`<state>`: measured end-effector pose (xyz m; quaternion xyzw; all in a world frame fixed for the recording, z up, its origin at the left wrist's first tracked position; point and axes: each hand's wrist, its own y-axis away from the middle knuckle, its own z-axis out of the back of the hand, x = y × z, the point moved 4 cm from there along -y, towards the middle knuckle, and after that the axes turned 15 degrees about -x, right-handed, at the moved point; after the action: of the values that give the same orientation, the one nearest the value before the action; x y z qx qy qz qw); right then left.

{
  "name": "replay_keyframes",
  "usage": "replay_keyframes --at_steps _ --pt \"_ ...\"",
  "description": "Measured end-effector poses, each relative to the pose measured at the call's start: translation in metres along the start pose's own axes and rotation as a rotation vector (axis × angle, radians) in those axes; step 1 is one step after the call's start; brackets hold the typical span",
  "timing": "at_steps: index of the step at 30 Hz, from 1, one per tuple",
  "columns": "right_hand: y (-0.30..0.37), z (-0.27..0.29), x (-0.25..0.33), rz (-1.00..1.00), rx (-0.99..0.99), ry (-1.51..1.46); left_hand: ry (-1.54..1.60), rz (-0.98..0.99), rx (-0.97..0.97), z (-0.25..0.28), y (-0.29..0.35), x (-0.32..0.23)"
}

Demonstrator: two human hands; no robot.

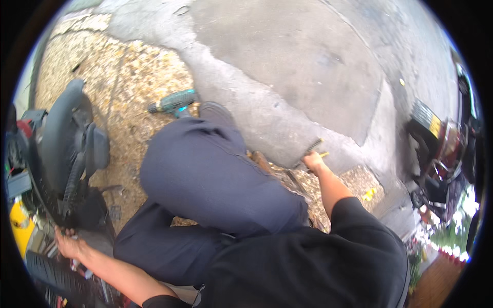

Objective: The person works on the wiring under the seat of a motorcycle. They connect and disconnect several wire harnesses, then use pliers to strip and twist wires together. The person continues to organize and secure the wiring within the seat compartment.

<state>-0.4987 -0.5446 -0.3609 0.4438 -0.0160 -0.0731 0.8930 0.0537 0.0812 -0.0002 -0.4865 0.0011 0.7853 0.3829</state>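
Observation:
My right hand (313,161) is closed round a thin tool (311,146) over the concrete's edge, to the right of my bent knee. A dark, ribbed-looking arm and a short yellow one stick out of the fist; its working end is hidden. Low on the left, my left hand (69,245) has its fingers curled up at the bottom of a black motorbike part (84,213). Whatever those fingers grip is too small and dark to make out. Above it stand the bike's dark wheel (64,141) and a coil spring (74,179).
A teal cordless drill (178,101) lies on the pebbled ground beside my shoe (215,112). Behind my left hand are a tyre (56,274) and a yellow object (21,226). Another motorbike (444,154) stands at the far right. A small yellow item (368,194) lies near my right forearm.

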Motion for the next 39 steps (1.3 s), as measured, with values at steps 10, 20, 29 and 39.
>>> replay_keyframes --at_steps 10,20,29,39 --pt "-0.08 0.0 -0.036 -0.418 0.047 -0.369 0.298 0.323 0.091 0.001 0.05 -0.014" --pt "-0.086 -0.049 0.017 1.143 -0.375 0.571 0.434 0.373 0.126 0.003 0.064 -0.011" --pt "-0.056 -0.02 0.078 1.259 -0.271 1.17 0.469 0.413 0.119 0.007 0.068 -0.019" --pt "-0.069 -0.016 0.043 0.76 0.29 0.17 0.523 0.441 0.061 0.004 0.068 -0.015"
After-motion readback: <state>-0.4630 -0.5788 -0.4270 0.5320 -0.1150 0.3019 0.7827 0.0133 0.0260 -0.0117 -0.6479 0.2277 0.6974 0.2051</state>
